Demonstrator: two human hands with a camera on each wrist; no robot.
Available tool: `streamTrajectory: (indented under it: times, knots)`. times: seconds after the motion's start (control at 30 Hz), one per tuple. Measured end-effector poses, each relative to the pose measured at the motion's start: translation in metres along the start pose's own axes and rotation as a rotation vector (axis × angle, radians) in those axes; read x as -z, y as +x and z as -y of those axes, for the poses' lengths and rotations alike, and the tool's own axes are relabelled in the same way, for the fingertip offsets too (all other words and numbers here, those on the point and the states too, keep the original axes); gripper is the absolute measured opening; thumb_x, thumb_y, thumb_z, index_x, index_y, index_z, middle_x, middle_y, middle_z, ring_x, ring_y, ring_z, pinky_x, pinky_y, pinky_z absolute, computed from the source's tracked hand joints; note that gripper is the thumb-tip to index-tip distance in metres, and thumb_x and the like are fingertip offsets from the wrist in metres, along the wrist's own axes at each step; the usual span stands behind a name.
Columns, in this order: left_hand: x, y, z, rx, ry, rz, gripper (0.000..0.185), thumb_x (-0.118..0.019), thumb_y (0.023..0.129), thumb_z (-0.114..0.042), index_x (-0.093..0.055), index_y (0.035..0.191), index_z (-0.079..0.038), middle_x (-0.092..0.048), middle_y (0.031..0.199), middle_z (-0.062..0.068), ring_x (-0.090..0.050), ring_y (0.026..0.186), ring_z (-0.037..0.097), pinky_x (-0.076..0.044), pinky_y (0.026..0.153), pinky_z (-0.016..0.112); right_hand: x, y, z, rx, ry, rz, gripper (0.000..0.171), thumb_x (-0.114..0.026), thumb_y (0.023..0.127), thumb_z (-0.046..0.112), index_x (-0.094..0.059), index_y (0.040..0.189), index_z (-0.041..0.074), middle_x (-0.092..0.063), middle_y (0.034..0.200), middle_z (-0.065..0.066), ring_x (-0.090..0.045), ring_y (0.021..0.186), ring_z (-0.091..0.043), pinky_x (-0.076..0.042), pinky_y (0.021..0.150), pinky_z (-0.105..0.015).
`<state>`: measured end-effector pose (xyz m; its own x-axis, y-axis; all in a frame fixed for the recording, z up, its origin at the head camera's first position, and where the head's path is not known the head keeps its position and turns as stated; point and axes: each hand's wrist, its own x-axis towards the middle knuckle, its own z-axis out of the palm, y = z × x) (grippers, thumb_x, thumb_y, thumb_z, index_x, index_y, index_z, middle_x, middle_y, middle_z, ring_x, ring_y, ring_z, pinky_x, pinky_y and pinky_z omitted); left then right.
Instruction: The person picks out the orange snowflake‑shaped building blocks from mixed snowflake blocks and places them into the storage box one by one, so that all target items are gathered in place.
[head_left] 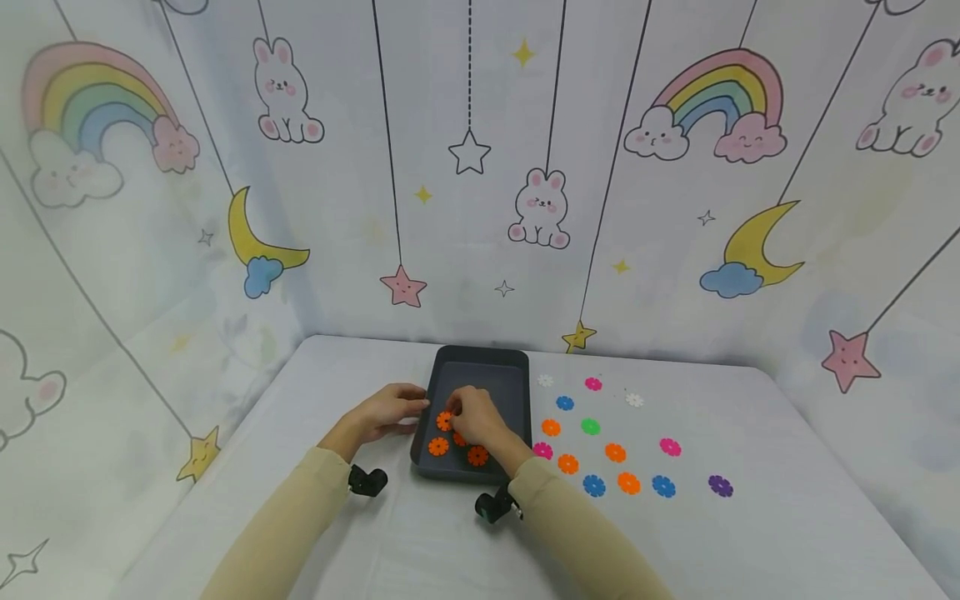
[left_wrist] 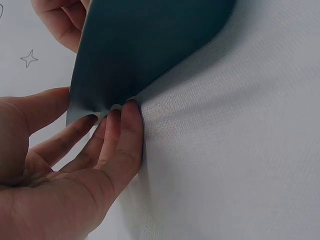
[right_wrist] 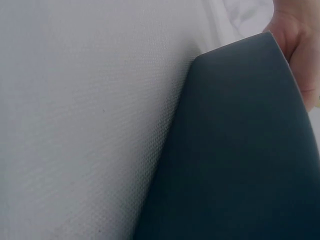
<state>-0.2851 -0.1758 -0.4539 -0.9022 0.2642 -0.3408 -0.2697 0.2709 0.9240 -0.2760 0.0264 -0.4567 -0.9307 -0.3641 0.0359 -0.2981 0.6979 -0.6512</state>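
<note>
A dark grey tray [head_left: 506, 383] stands on the white table, with several orange snowflake-shaped plastic discs [head_left: 438, 447] in its near half. Beside its left wall is my left hand [head_left: 386, 410]. In the left wrist view, the loosely bent fingers [left_wrist: 131, 117] touch the tray's outer wall [left_wrist: 145, 45]. My right hand [head_left: 480, 419] reaches over the near part of the tray, thumb and fingers pinching an orange disc [head_left: 444, 422] at the left. The tray's wall [right_wrist: 235, 140] fills much of the right wrist view, which hides the held disc.
To the right of the tray, loose discs lie scattered on the cloth: a green disc [head_left: 591, 427], a purple disc [head_left: 721, 486], a white disc [head_left: 634, 400] and several pink, blue and orange ones. A printed curtain [head_left: 480, 225] stands behind the table.
</note>
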Motion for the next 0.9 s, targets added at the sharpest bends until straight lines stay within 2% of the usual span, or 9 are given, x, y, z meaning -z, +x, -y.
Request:
streamTrajectory:
  times: [0.2,0.37,0.67,0.9]
  knots:
    - [0.001,-0.001,0.000,0.004,-0.006,0.003,0.052,-0.057,0.106,-0.015,-0.041,0.151,0.005,-0.047,0.150,0.025,-0.051,0.135,0.040,-0.052,0.104,0.050,-0.001,0.001,-0.001,-0.002,-0.014,0.017,0.018,-0.069,0.094,0.001,-0.072,0.112,0.002,-0.070,0.105,-0.010,-0.066,0.095,-0.024,-0.059,0.083,-0.040]
    - [0.001,0.000,0.001,-0.001,-0.009,0.006,0.053,-0.057,0.106,-0.016,-0.040,0.151,0.005,-0.047,0.150,0.026,-0.051,0.135,0.040,-0.052,0.105,0.050,0.007,-0.003,-0.001,0.031,-0.023,0.031,0.021,-0.069,0.095,0.004,-0.072,0.116,0.003,-0.070,0.109,-0.010,-0.065,0.100,-0.024,-0.058,0.088,-0.041]
    - [0.001,0.002,0.000,0.011,0.010,0.002,0.053,-0.058,0.106,-0.017,-0.041,0.151,0.004,-0.048,0.150,0.025,-0.052,0.134,0.038,-0.053,0.104,0.048,0.039,-0.023,-0.001,0.120,0.018,0.069,0.028,-0.071,0.096,0.008,-0.069,0.122,-0.001,-0.068,0.120,-0.015,-0.064,0.108,-0.031,-0.056,0.090,-0.044]
    - [0.000,0.002,-0.001,0.019,0.018,0.000,0.052,-0.057,0.106,-0.017,-0.041,0.151,0.004,-0.047,0.151,0.025,-0.052,0.134,0.038,-0.053,0.104,0.049,0.068,-0.036,-0.014,0.142,0.016,0.053,0.023,-0.072,0.093,0.006,-0.071,0.117,0.004,-0.070,0.114,-0.013,-0.064,0.095,-0.021,-0.058,0.080,-0.036]
